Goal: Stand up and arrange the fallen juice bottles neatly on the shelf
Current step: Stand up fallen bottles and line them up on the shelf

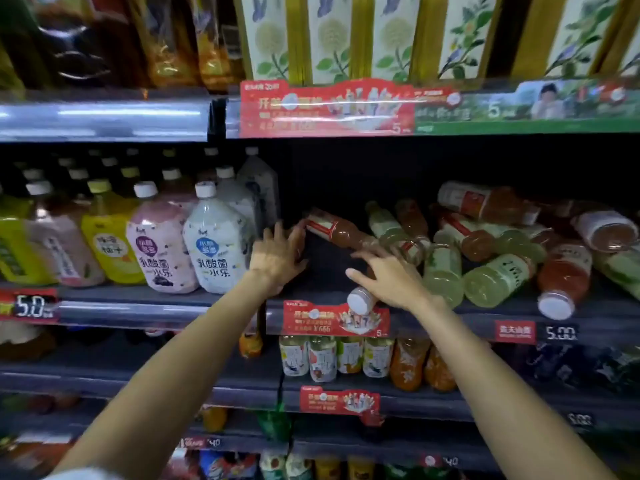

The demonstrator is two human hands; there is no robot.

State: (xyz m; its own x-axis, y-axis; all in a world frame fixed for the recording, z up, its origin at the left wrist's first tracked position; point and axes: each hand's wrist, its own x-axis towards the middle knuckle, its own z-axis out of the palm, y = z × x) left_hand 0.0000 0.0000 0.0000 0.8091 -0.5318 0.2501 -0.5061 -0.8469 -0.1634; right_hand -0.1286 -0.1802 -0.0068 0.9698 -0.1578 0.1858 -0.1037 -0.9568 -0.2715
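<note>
- The right hand [388,278] reaches over the capped bottle [362,299] that lies at the front lip of the shelf [485,311]; fingers spread and relaxed, grasping nothing that I can make out, though the palm hides the bottle's body.
- That capped bottle lies on its side, long axis running front to back, white cap toward the viewer and jutting past the shelf lip. Risk, as I judge it: a nudge from the palm could roll or slide it off the edge.
- The left hand [277,251], left of the capped bottle and further back, is released, fingers splayed, fingertips near or touching the base end of the red-label bottle [337,230].
- The red-label bottle lies tilted behind the capped bottle, long axis slanting down to the right, neck toward the pile.
- The pile of fallen bottles [502,258], right of the capped bottle, lies criss-crossed. Pulling one out could well shift the others forward.
- Left of the capped bottle, the upright large bottles [214,244] stand close; a wide left-hand sweep might knock them.
</note>
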